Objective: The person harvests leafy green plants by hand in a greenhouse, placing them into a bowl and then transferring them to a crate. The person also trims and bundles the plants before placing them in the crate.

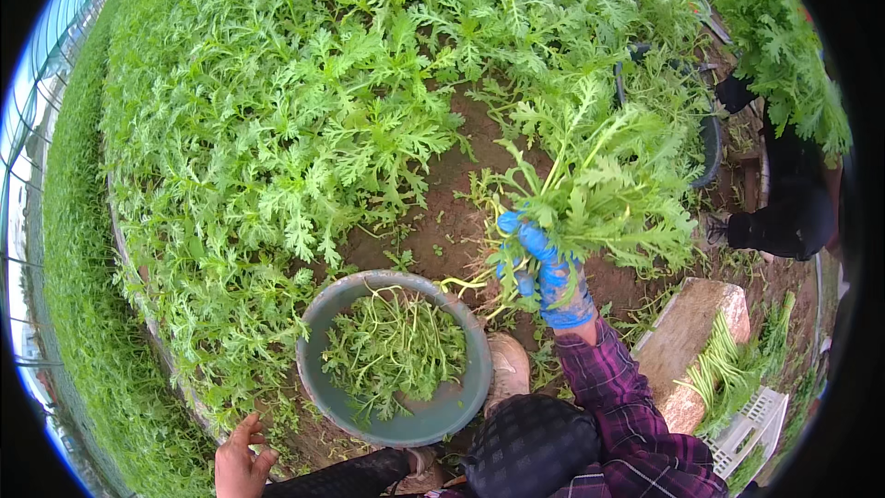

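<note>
My right hand [546,270], in a dirty blue glove, grips a bunch of leafy greens [594,187], which look like crown daisy. The leaves fan out up and to the right; roots and pale stems stick out on the left. Just left of it, a round grey-green tub [477,360] stands on the soil, with loose greens [397,353] lying inside. My bare left hand [243,456] is low at the left, near my leg and the bed's edge. No object shows in it, and its thumb stands apart from the fingers.
Dense growing greens [276,131] fill the bed ahead around bare soil [442,221]. My shoe [509,366] touches or nearly touches the tub. At right are a dirt-covered block [684,325], cut stems [719,360], a white crate [753,422], a dark tub [710,145] and another person's leg [781,228].
</note>
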